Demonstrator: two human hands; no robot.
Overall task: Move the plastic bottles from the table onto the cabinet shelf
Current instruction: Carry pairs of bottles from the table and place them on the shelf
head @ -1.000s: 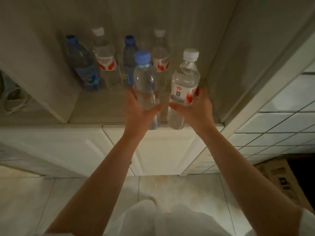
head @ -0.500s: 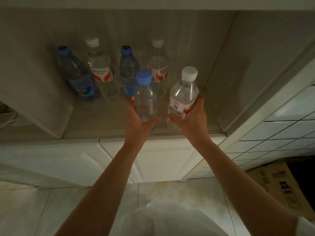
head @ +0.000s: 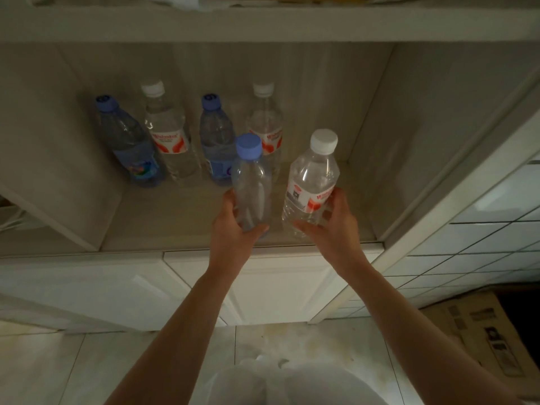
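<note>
Two bottles going onto the cabinet shelf (head: 163,226)

At frame centre, our left hand (head: 233,226) wraps the blue-capped bottle (head: 252,182) and our right hand (head: 330,226) the white-capped bottle (head: 312,182), fingers closed round each. We should lower them upright, clear of the back row (head: 187,135): two blue-capped, two white-capped, upper left.

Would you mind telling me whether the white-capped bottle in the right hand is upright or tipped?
Nearly upright, leaning slightly. The white-capped bottle has its cap on top and its base low over the shelf, gripped by the right hand.
</note>
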